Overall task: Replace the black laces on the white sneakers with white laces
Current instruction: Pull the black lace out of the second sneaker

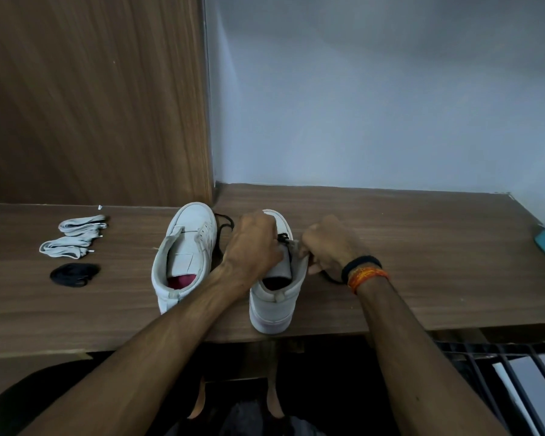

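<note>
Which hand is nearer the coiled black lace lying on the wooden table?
Left. The left hand is on the right-hand white sneaker, right of the coiled black lace; the right hand is farther right still.

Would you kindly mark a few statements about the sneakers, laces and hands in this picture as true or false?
1. Both hands are at the right sneaker. True: the left hand and the right hand are both working on its lacing area.
2. The left sneaker still has a black lace threaded through it. False: its eyelets look bare.
3. Two bundles of white laces lie on the table, left of the sneakers. True.
4. The coiled black lace lies inside the left sneaker. False: it lies on the table, just nearer than the white laces.
5. The right wrist is bare. False: it wears black and orange bands.
</note>
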